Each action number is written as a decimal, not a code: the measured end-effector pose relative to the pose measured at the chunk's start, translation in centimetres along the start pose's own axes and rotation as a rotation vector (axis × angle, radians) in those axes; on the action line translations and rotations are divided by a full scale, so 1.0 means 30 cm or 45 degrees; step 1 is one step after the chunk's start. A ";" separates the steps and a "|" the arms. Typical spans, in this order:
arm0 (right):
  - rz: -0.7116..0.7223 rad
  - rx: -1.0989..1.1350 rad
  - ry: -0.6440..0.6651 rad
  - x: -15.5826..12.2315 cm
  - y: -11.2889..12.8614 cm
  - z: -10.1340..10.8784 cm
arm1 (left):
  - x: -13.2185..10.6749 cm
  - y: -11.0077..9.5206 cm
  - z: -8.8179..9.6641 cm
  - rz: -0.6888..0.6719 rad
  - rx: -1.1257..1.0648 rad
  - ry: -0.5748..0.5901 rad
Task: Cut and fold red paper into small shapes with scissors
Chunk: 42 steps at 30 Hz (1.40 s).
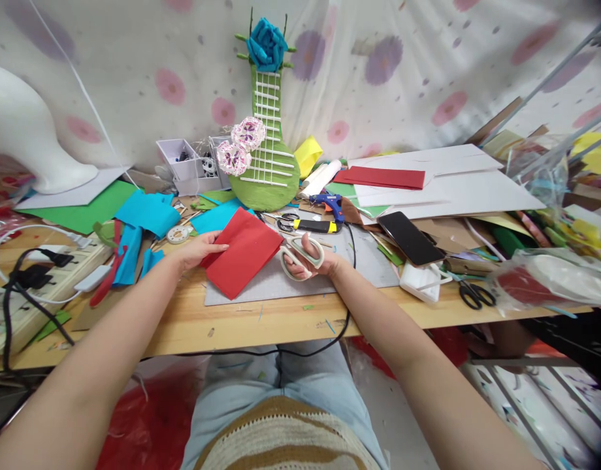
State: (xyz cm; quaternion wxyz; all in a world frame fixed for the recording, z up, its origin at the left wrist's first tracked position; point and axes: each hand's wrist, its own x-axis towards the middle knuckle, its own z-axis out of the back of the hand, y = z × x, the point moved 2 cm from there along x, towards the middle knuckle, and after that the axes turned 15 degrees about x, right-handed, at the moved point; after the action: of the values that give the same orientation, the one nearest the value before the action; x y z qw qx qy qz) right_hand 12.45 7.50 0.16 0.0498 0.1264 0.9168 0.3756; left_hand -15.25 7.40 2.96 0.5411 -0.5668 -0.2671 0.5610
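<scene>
My left hand (pixel 203 250) pinches the left edge of a folded piece of red paper (pixel 244 251), held tilted over a grey mat (pixel 369 261). In my right hand (pixel 308 258) are scissors with white handles (pixel 300 258), the fingers through the loops. The blades point toward the paper's right corner and are mostly hidden, so whether they touch it I cannot tell. Just behind the hands lie a yellow-and-black utility knife (pixel 316 226) and a blue glue gun (pixel 330 203). Beyond them stands a green lute-shaped craft piece (pixel 267 166) with white strips and a blue paper flower (pixel 267 44).
A power strip (pixel 50 287) with cables sits at the left. Blue paper scraps (pixel 148 214) lie beside it. To the right are a phone (pixel 410 238), black scissors (pixel 477 295), red strips (pixel 379 177) and white boards (pixel 447 186). A black cord (pixel 347 320) crosses the table's front edge.
</scene>
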 end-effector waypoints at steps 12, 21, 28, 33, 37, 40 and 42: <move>-0.033 0.024 -0.001 0.001 0.001 0.033 | 0.005 0.021 0.012 -0.036 0.041 0.081; -0.077 -0.064 0.130 -0.003 0.020 -0.020 | 0.003 -0.008 -0.002 -0.082 0.118 0.066; -0.059 -0.020 0.190 0.000 0.018 -0.010 | 0.020 -0.040 0.005 -0.183 0.309 -0.028; -0.073 -0.016 0.159 -0.001 0.019 -0.006 | 0.021 -0.050 0.010 -0.215 0.366 -0.034; -0.052 -0.058 0.178 0.004 0.021 -0.007 | 0.012 -0.054 -0.004 -0.208 0.368 -0.020; -0.022 -0.097 0.177 0.010 0.024 -0.010 | 0.007 -0.061 -0.019 -0.209 0.356 -0.005; -0.001 -0.093 0.171 0.012 0.028 -0.010 | 0.009 -0.060 -0.023 -0.204 0.349 0.004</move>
State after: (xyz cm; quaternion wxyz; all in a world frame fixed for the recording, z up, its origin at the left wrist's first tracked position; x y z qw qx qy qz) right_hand 12.22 7.96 0.95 -0.0072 0.0988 0.9038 0.4163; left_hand -14.01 7.92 4.37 0.6567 -0.4655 -0.2314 0.5463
